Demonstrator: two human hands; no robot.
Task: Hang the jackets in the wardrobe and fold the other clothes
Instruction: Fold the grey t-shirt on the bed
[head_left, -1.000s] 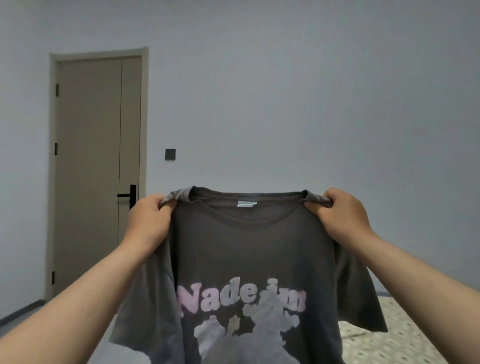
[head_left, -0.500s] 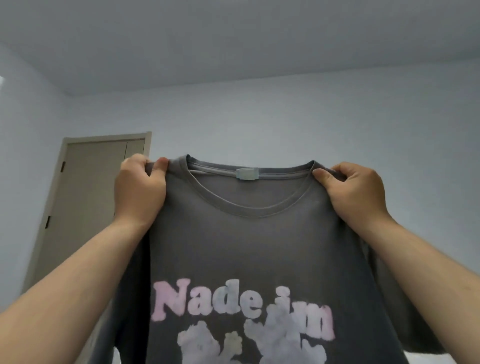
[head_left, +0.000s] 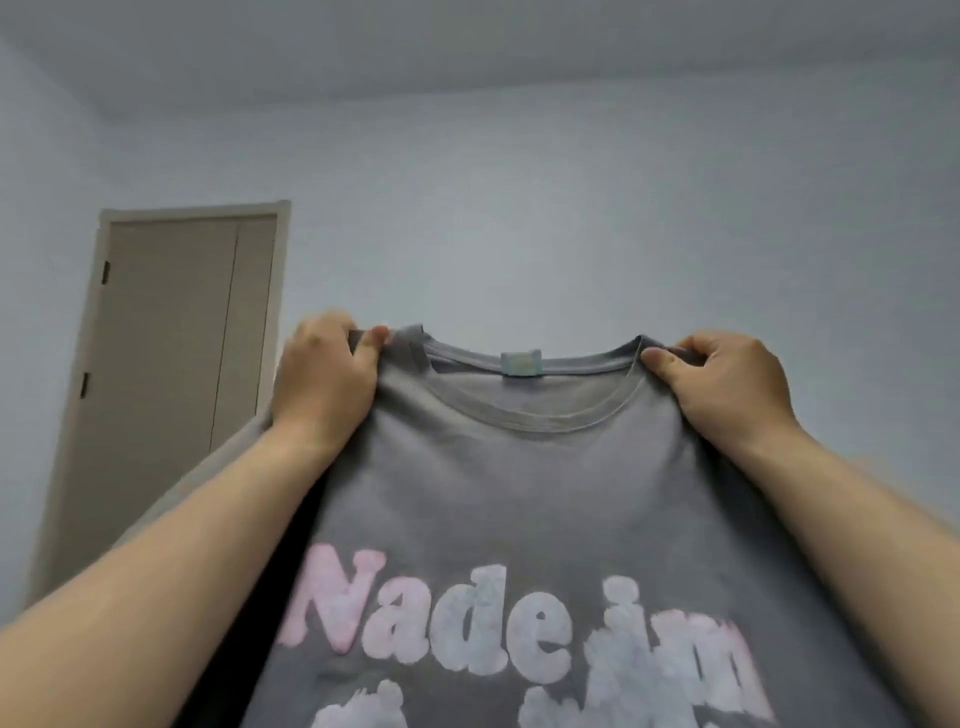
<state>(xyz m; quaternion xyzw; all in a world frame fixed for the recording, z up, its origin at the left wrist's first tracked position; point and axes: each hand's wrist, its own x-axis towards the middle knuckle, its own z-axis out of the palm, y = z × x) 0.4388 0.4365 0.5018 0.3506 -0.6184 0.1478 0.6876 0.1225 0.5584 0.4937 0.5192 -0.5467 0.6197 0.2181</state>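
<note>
Raised higher than before, our gray shirt (head_left: 519, 478), we pinch its shoulders with left hand (head_left: 324, 384) and right hand (head_left: 727, 384), door (head_left: 171, 338) middle left.

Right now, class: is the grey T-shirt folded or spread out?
Spread out, not folded. The grey T-shirt hangs flat, its print facing the camera, the left hand and right hand each pinching a shoulder beside the collar.

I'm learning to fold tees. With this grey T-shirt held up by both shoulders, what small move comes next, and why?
Probably lower the T-shirt onto a flat surface: the left hand and right hand each pinch a shoulder, and it hangs spread, unfolded.
</note>
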